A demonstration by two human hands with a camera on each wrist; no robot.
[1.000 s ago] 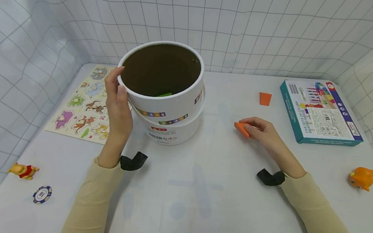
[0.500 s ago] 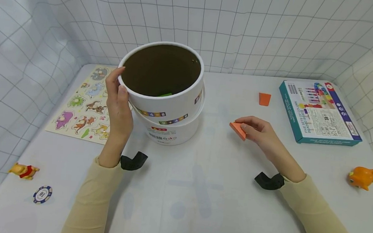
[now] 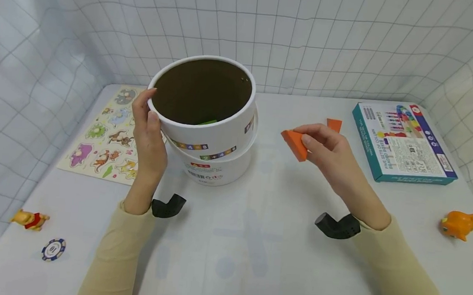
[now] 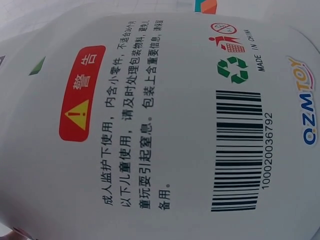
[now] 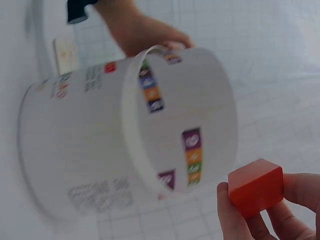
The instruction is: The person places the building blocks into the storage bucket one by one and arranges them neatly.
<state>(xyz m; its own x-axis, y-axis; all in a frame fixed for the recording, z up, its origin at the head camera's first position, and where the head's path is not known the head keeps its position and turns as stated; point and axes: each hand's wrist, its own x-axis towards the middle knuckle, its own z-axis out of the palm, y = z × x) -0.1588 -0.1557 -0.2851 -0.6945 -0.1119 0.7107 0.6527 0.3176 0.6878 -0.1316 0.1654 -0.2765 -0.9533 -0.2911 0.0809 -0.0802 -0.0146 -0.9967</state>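
A tall white bucket (image 3: pixel 208 138) with printed number strips stands left of centre, its dark inside showing a bit of green near the bottom. My left hand (image 3: pixel 150 145) grips the bucket's left side, fingertips at the rim. Between the thumb and fingers of my right hand (image 3: pixel 329 161) is an orange block (image 3: pixel 296 145) with slanted ends, raised above the table to the right of the bucket. The right wrist view shows that block (image 5: pixel 256 186) pinched beside the bucket's open end. Filling the left wrist view is the bucket's wall (image 4: pixel 185 125), with a barcode and warning label.
Behind my right hand lies another orange block (image 3: pixel 334 124), partly hidden. A teal-edged toy box (image 3: pixel 405 144) is at the right, with an orange toy (image 3: pixel 461 224) in front of it. On the left are an animal puzzle board (image 3: pixel 103 141), a bear figure (image 3: pixel 30 219) and a poker chip (image 3: pixel 54 249).
My right hand has lifted the orange block off the table and moved it up and left towards the bucket. The left hand stays on the bucket.
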